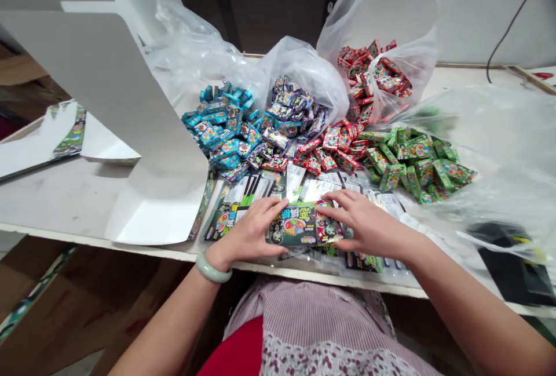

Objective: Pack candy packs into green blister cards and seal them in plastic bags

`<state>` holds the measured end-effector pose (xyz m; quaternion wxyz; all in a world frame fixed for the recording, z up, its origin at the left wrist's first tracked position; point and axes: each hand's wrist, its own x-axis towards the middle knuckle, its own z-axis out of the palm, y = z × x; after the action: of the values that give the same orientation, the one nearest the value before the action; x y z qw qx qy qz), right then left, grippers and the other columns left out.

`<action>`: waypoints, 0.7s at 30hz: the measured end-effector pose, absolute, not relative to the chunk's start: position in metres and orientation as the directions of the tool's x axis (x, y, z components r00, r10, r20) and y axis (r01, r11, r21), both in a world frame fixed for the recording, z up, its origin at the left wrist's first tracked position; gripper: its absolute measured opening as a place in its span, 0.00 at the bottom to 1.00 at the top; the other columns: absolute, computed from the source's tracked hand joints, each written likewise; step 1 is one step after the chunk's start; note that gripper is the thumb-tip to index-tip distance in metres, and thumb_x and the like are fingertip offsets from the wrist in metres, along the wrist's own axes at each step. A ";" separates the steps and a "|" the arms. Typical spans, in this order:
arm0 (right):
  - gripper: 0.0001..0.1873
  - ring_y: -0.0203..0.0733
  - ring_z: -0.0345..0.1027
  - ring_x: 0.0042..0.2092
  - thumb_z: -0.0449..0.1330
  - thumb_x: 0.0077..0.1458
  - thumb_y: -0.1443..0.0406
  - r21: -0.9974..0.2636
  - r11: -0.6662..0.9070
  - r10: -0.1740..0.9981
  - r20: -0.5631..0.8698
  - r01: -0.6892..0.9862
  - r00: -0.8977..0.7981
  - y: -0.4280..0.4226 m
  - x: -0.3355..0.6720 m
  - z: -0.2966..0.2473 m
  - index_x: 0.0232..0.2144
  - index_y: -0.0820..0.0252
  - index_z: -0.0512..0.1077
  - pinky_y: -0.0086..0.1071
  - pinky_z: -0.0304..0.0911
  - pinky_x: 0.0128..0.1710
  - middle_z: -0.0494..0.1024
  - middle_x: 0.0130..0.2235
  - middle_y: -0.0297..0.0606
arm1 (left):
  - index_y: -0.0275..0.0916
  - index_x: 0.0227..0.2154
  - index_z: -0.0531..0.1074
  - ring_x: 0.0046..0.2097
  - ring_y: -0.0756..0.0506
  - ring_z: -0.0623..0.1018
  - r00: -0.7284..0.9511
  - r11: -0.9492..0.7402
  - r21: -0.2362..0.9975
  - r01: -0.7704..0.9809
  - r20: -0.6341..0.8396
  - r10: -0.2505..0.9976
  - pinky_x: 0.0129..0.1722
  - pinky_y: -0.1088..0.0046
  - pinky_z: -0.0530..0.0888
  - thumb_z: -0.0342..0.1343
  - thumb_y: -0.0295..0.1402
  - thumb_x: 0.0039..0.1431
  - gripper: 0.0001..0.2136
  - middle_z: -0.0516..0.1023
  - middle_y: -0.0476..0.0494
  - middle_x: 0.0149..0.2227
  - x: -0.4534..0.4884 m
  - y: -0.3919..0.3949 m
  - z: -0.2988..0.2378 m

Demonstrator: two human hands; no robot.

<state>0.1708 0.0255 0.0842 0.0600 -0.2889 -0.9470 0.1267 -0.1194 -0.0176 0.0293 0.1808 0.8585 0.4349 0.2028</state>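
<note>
My left hand (251, 230), with a pale green bangle at the wrist, grips the left end of a flat green-and-black printed candy packet (299, 230). Its fingers lie along the upper edge and its thumb along the lower edge. At the right end, my right hand (362, 221) has fingers and thumb around a red printed candy packet (326, 228), which adjoins the green one. Whether the two are joined is unclear. Beneath and around both hands lie overlapping flat printed packets (223, 219), some showing white printed backs (295, 180).
Behind are heaps of small blue candy boxes (226, 127), purple ones (289, 106), red ones (332, 147) and green ones (419, 159), with clear plastic bags (347, 11) around them. A large white card sheet (130, 109) stands at left. A black item (512, 260) lies right.
</note>
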 end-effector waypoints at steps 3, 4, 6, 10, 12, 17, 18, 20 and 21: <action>0.35 0.57 0.61 0.57 0.69 0.47 0.58 -0.298 0.791 0.577 0.071 0.535 -0.814 0.027 0.165 0.078 0.56 0.55 0.65 0.50 0.62 0.56 0.67 0.58 0.49 | 0.39 0.63 0.54 0.59 0.33 0.65 0.531 -0.539 0.510 0.670 0.178 0.828 0.58 0.49 0.67 0.67 0.45 0.45 0.44 0.63 0.32 0.58 -0.119 -0.016 0.030; 0.37 0.57 0.60 0.58 0.69 0.46 0.56 -0.332 0.783 0.581 0.092 0.526 -0.808 0.028 0.163 0.075 0.57 0.57 0.64 0.50 0.62 0.57 0.66 0.58 0.51 | 0.39 0.64 0.54 0.59 0.33 0.65 0.519 -0.529 0.519 0.671 0.182 0.836 0.58 0.49 0.67 0.67 0.46 0.45 0.45 0.63 0.32 0.58 -0.118 -0.016 0.030; 0.44 0.57 0.58 0.61 0.70 0.43 0.51 -0.422 0.759 0.596 0.144 0.495 -0.790 0.029 0.159 0.069 0.58 0.60 0.59 0.50 0.61 0.58 0.63 0.60 0.55 | 0.40 0.64 0.53 0.59 0.33 0.65 0.491 -0.510 0.535 0.674 0.192 0.850 0.58 0.49 0.67 0.67 0.46 0.45 0.45 0.63 0.32 0.58 -0.117 -0.016 0.030; 0.37 0.54 0.59 0.62 0.64 0.52 0.53 -0.549 0.669 0.701 0.243 0.501 -0.670 0.023 0.150 0.063 0.59 0.57 0.56 0.52 0.59 0.60 0.66 0.59 0.53 | 0.42 0.65 0.49 0.59 0.32 0.66 0.406 -0.467 0.526 0.711 0.235 0.883 0.57 0.48 0.67 0.68 0.44 0.44 0.47 0.63 0.33 0.57 -0.119 -0.020 0.030; 0.26 0.52 0.58 0.62 0.58 0.59 0.57 -0.552 0.664 0.709 0.253 0.504 -0.658 0.018 0.145 0.061 0.57 0.54 0.59 0.57 0.51 0.62 0.70 0.56 0.48 | 0.42 0.65 0.50 0.59 0.32 0.65 0.385 -0.460 0.512 0.725 0.253 0.888 0.57 0.48 0.67 0.69 0.42 0.43 0.48 0.63 0.33 0.57 -0.121 -0.022 0.029; 0.18 0.48 0.66 0.58 0.52 0.64 0.58 -0.626 0.643 0.677 0.197 0.441 -0.709 0.048 0.130 0.061 0.55 0.51 0.67 0.52 0.56 0.60 0.76 0.52 0.42 | 0.42 0.65 0.49 0.59 0.33 0.65 0.334 -0.420 0.521 0.743 0.255 0.907 0.58 0.49 0.67 0.69 0.40 0.42 0.49 0.62 0.33 0.58 -0.131 -0.026 0.028; 0.16 0.46 0.71 0.53 0.52 0.64 0.59 -0.626 0.622 0.712 0.201 0.471 -0.673 0.065 0.124 0.061 0.52 0.52 0.70 0.47 0.62 0.57 0.79 0.48 0.40 | 0.43 0.65 0.48 0.60 0.33 0.65 0.312 -0.403 0.526 0.749 0.256 0.915 0.58 0.49 0.67 0.69 0.40 0.42 0.49 0.62 0.33 0.59 -0.134 -0.027 0.029; 0.14 0.43 0.74 0.46 0.52 0.64 0.60 -0.544 0.583 0.800 0.256 0.603 -0.543 0.107 0.107 0.063 0.45 0.55 0.74 0.39 0.67 0.49 0.81 0.43 0.39 | 0.45 0.65 0.47 0.60 0.33 0.65 0.278 -0.379 0.530 0.759 0.263 0.924 0.58 0.48 0.67 0.69 0.40 0.43 0.49 0.62 0.34 0.59 -0.142 -0.030 0.030; 0.13 0.44 0.73 0.47 0.53 0.63 0.62 -0.506 0.578 0.811 0.272 0.640 -0.517 0.131 0.097 0.065 0.44 0.57 0.75 0.40 0.66 0.50 0.80 0.45 0.41 | 0.45 0.65 0.46 0.60 0.32 0.65 0.271 -0.376 0.527 0.762 0.267 0.925 0.58 0.47 0.67 0.69 0.40 0.43 0.50 0.62 0.34 0.59 -0.145 -0.031 0.030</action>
<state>0.0972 0.1306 0.0647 0.2462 -0.4251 -0.8535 0.1740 -0.1449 -0.0312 0.0302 0.1490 0.7831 0.5385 0.2729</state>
